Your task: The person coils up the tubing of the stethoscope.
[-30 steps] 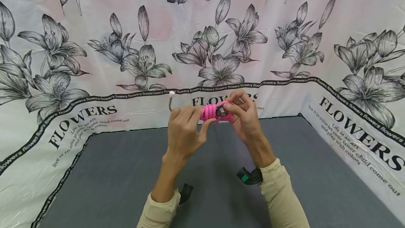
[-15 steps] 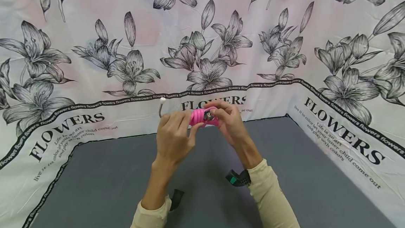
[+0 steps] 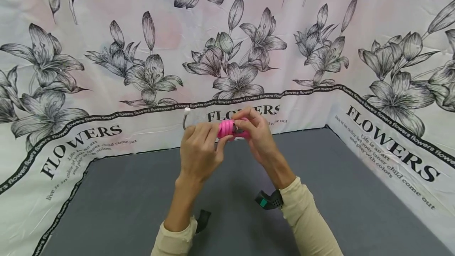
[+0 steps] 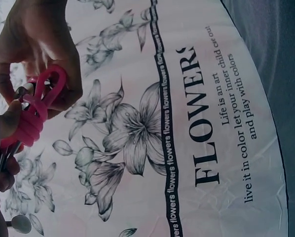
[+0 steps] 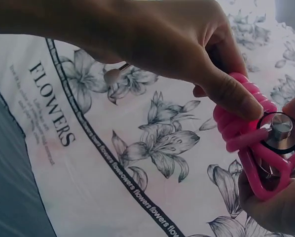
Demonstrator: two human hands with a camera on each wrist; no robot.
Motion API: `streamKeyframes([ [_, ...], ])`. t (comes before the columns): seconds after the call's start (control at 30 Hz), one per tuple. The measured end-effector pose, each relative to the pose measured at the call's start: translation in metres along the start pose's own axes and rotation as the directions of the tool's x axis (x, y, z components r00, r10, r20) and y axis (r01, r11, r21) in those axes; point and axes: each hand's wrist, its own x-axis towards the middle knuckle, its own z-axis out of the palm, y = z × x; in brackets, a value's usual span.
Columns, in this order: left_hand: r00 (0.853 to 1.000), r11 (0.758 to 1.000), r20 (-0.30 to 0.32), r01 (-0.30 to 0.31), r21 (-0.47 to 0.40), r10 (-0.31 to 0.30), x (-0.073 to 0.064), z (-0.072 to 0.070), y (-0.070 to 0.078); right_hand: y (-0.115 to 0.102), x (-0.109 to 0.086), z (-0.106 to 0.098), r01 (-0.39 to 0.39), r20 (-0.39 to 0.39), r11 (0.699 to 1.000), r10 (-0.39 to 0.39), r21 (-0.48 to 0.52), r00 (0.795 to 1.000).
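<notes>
A stethoscope is held up in both hands above the table, its pink tubing (image 3: 226, 128) wound in tight coils. My left hand (image 3: 199, 151) grips the coiled end, with the thumb (image 5: 236, 96) pressed along the coils. From behind that hand sticks out a metal ear tube with a pale ear tip (image 3: 187, 111). My right hand (image 3: 258, 135) pinches the other end, by the round metal chest piece (image 5: 281, 132) with its black rim. A loop of tubing (image 4: 54, 81) stands out beside the chest piece. The right fingers partly hide the chest piece in the head view.
A dark grey tabletop (image 3: 227, 208) lies below the hands. White cloth (image 3: 142, 70) printed with flowers and lettering hangs behind it and along both sides. Each wrist carries a black strap, the right one (image 3: 269, 200) with a green patch.
The head view has shifted, so hands and stethoscope sit further left. The right fingers have moved over the chest piece, which shows less of its metal face. Both hands keep their hold.
</notes>
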Motion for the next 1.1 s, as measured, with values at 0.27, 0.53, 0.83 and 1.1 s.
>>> streamKeyframes([
  [0.27, 1.000, 1.000, -0.004, 0.022, 0.007, -0.021, 0.000, -0.001, -0.004, -0.001, 0.001, 0.004, 0.013, -0.005, 0.996, -0.013, 0.085, 1.000],
  [0.53, 0.999, 1.000, -0.029, 0.021, 0.016, -0.021, 0.000, -0.003, -0.007, 0.001, 0.001, 0.008, 0.032, -0.013, 0.985, -0.030, 0.169, 0.999],
  [0.83, 0.998, 0.998, -0.039, 0.056, -0.008, -0.057, 0.003, -0.007, -0.017, 0.009, 0.006, 0.009, 0.087, 0.063, 0.985, -0.097, 0.149, 0.993],
  [1.1, 0.998, 0.998, -0.035, 0.046, -0.033, -0.047, 0.003, -0.002, -0.014, 0.015, 0.003, 0.018, 0.268, -0.150, 0.917, -0.322, -0.296, 0.935],
])
